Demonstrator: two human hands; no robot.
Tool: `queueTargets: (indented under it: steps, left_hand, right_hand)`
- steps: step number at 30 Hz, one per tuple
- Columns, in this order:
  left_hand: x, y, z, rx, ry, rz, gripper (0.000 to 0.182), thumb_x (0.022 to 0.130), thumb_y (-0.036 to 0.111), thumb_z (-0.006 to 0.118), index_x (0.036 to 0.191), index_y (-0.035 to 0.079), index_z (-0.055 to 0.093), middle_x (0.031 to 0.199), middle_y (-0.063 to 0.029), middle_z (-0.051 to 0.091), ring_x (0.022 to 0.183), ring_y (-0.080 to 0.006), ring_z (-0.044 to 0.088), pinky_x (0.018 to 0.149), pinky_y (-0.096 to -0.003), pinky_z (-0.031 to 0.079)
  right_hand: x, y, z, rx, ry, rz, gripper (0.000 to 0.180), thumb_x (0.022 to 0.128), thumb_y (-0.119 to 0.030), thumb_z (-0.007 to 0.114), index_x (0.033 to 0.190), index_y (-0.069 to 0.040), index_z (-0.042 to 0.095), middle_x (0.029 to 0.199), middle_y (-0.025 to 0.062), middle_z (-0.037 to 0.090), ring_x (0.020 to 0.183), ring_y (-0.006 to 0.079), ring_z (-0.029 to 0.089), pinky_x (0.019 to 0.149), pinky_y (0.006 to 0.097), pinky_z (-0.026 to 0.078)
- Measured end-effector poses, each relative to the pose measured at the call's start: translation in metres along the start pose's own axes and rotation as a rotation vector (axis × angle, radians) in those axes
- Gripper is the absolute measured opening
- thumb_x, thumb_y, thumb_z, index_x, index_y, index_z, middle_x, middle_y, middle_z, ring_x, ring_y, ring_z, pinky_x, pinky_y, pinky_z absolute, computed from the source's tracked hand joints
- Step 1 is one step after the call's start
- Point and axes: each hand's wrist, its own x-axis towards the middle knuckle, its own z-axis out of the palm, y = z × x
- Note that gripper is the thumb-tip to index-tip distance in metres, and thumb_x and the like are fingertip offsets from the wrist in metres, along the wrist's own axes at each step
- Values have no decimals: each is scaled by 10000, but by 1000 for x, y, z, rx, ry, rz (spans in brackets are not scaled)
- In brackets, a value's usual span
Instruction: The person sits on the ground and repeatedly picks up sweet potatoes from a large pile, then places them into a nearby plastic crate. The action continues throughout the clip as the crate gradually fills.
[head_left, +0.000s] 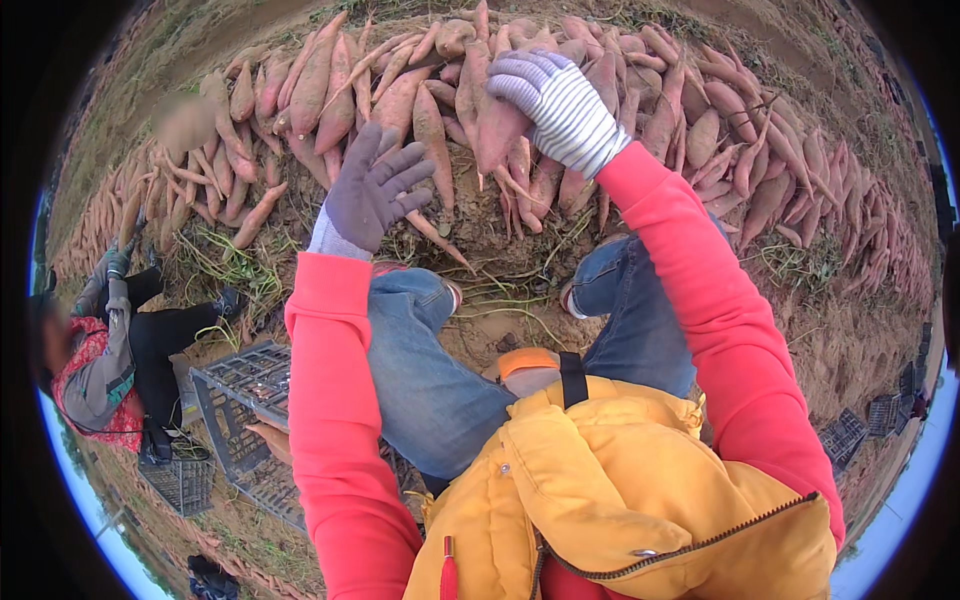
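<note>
My right hand (559, 105), in a striped white-and-grey knit glove, is curled over a thick pink sweet potato (496, 136). Its far end is hidden under my fingers. In a matching glove with a grey coated palm, my left hand (381, 187) is spread with nothing in it, just above the near edge of the heap. A long row of soil-dusted sweet potatoes (701, 139) arcs across the ground before me, most pointing towards my feet. One thin sweet potato (439, 238) juts out below my left hand.
To my left stands a dark plastic crate (247, 435) with sweet potatoes in it. A co-worker (105, 375) in gloves sits beyond, by another crate (180, 484). Green vines (247, 262) lie on the soil. More crates (844, 435) are far right.
</note>
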Motion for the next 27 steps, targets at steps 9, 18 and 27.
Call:
queueTargets:
  steps: [9,18,27]
  left_hand:
    - [42,-25,14,-39,22,18,546,852,293,742,1286,16,563,1082,-119,664,946,-245,654,872,-382,539]
    - [-81,48,-79,210,270,835,702,773,224,803,1336,-18,461,1162,-122,609,1022,-213,619,898,-340,518]
    - [-402,-24,-259,490,1157,778,799,720,314,839,1314,-86,485,1153,-167,645,999,-258,648,870,-359,537]
  right_hand:
    - [-34,31,51,137,102,869,853,715,-306,825,1397,6,419,1369,247,488,1253,394,492,1085,431,397]
    - [-103,107,112,49,-120,1782,972,667,-530,835,1347,68,481,1405,221,512,1273,316,529,1062,419,447]
    - [-157,191,173,485,-570,1753,702,679,-352,830,1231,18,604,1178,120,652,987,256,622,945,394,498]
